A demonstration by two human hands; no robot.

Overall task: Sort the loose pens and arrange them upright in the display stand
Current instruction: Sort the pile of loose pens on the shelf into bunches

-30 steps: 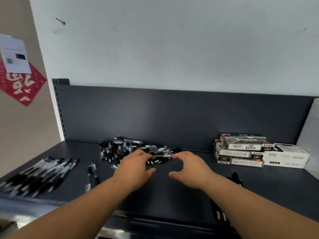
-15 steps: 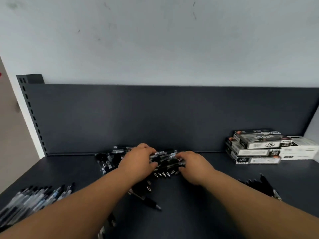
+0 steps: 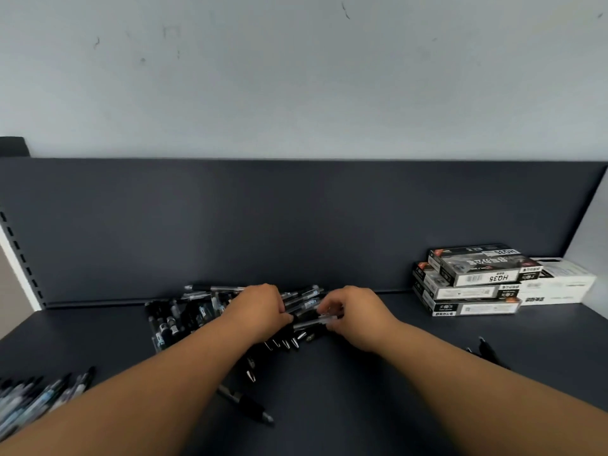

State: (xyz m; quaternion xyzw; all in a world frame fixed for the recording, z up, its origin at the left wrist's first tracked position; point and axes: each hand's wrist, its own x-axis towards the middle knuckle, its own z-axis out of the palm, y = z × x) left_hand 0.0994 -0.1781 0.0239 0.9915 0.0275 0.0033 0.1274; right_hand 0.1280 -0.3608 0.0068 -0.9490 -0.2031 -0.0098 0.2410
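Both hands are in at the far centre of the dark grey shelf [image 3: 329,399], working at the heap of loose black-and-clear plastic pens [image 3: 184,319]. The heap is a jumble: black grips, see-through barrels, silver tips, the pens lying flat and crossing at all angles, hard up against the dark grey back panel [image 3: 296,225]. A fringe of tips pokes out towards the near side just below the hands.

The left hand [image 3: 260,311] sits on the right part of the heap, knuckles up, fingers curled down over the pens. The right hand [image 3: 358,315] is at the heap's right edge, fingers bent. Between them runs a slim clear-barrelled pen [image 3: 312,321], lying roughly level, with the left thumb at one end and the right fingertips pinching the other. More pens lie just beyond it, between the two hands. Most of the heap spreads to the left of the left hand.

A single black pen [image 3: 246,406] lies alone on the near side, partly under the left forearm. At the near left edge is a tidy row of black and clear pens [image 3: 36,396], side by side and well apart from the heap. A few dark pens [image 3: 487,350] peek out behind the right forearm, which hides most of them. Far right, a stack of black-and-white cardboard boxes [image 3: 473,284] stands against the panel, with a white box [image 3: 559,284] touching its right side. Above it all is a pale, scuffed wall [image 3: 296,77].
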